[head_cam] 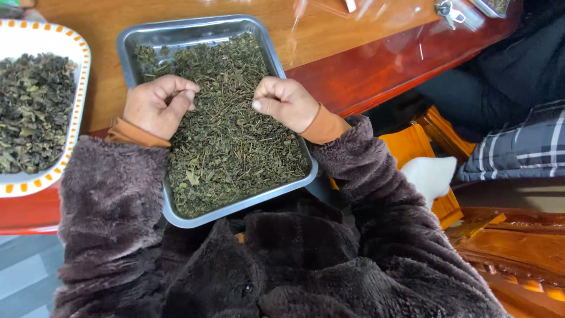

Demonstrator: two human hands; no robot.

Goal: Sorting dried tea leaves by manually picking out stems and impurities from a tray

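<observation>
Curled fingers picking through dried tea leaves

Left hand (154, 106) and right hand (285, 103) pinch loose leaves (229, 141) in the steel tray (194, 26); sorting seems underway, wanting careful plucking. Left of the tray: patterned dish (79, 65) on the desk (365, 70).

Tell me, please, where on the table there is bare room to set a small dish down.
Bare wood lies beyond the metal tray, toward the far edge, and right of it up to the keys. Between tray and bowl is a narrow strip. The near edge is crowded by both hands.
</observation>
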